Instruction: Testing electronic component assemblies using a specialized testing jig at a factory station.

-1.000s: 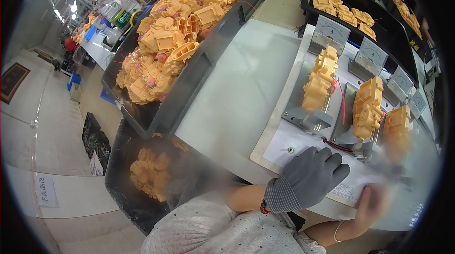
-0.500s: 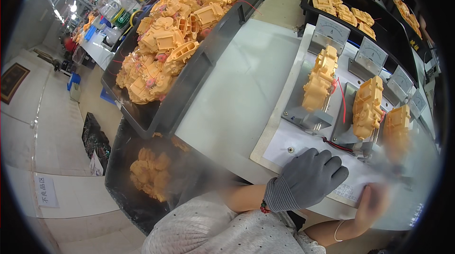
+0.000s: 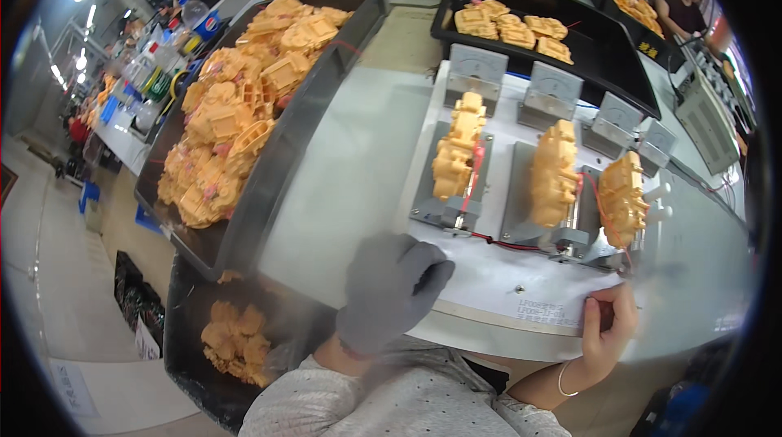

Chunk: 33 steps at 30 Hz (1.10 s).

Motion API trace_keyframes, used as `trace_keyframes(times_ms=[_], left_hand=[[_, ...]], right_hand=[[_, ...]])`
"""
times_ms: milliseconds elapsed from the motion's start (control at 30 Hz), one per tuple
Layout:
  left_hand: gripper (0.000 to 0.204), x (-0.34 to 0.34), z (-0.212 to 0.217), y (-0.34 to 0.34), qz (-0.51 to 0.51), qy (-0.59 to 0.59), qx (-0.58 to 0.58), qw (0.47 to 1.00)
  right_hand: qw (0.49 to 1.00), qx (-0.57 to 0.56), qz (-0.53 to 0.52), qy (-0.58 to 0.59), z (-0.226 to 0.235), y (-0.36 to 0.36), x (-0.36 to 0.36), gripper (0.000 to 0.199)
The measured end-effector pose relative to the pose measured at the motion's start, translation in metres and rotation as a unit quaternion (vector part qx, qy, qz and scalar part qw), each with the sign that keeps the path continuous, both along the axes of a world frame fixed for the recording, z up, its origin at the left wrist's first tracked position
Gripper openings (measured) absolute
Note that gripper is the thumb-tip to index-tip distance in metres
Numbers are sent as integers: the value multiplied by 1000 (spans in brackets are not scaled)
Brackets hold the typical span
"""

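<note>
- The left hand [image 3: 389,290], in a grey knit glove, hung over the near edge of the white fixture board [image 3: 521,286]; its fingers were curled loosely downward and held nothing that could be seen.
- The right hand [image 3: 607,331], bare, rested at the near right edge of the board, thumb and forefinger pinched close together (whether on a wire end or a small part could not be told, the spot being blurred).
- Three yellow moulded pieces stood clamped on grey stands: the left piece [image 3: 458,148], the middle piece [image 3: 554,172] and the right piece [image 3: 623,197], with red leads running from them; the right piece lay nearest the bare hand.
- A row of grey meters [image 3: 550,95] stood behind the stands.
- Judgement: the step in hand appeared to be work on the lead beside the right piece. It would be done well by keeping the pinch light, steadying with the gloved hand and avoiding any pull on the red wire [image 3: 599,205].
- A black tray [image 3: 269,184] of like yellow pieces lay to the left, well apart.
</note>
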<state>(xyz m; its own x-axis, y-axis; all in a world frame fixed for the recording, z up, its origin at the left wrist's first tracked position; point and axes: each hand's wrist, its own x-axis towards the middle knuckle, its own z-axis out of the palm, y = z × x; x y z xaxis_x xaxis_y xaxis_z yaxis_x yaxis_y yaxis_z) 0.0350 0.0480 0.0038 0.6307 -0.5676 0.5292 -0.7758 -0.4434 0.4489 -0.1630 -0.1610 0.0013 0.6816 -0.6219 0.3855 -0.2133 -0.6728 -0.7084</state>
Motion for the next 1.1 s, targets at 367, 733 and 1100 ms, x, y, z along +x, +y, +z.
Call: trace_keyframes(times_ms=[367,733,1100], left_hand=[[19,10,-4,2,-81,-99,-10,992],[9,11,7,12,-114,66,2,991],[8,4,7,3,-51,131,35,989]], right_hand=[[1000,-15,-23,-2,4,1,2,7],[1000,-9,1,-2,12,-1,1,9],[997,-62,11,-47,3,-7,-1,9]])
